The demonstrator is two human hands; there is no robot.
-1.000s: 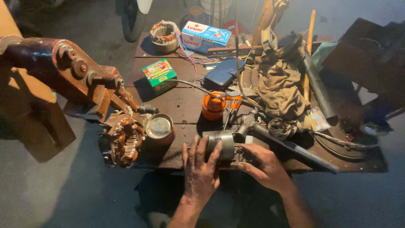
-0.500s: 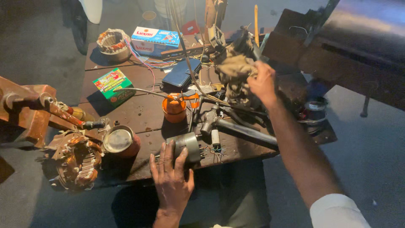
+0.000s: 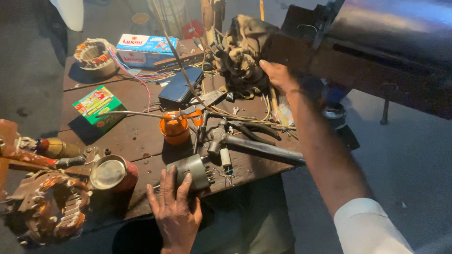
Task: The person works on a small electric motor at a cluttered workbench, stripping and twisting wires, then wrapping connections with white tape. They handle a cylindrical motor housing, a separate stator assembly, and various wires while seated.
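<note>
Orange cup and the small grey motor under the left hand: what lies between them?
In the head view, only bare dark tabletop separates the orange cup from the grey motor under the left hand.

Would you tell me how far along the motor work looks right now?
Done: nothing visibly finished. In hand: left hand rests on the grey motor part, loose wires showing; right hand reaches to the rag pile. Left: hammer and pliers lie unused.

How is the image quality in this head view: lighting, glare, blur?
Head view: dim overall, with light falling on the dark wooden table. Glare whitens the round shiny metal lid, and hazy light washes out the top centre. The left hand on the grey cylindrical motor part is fairly sharp; the right hand is softer, reaching to the brown crumpled cloth.
</note>
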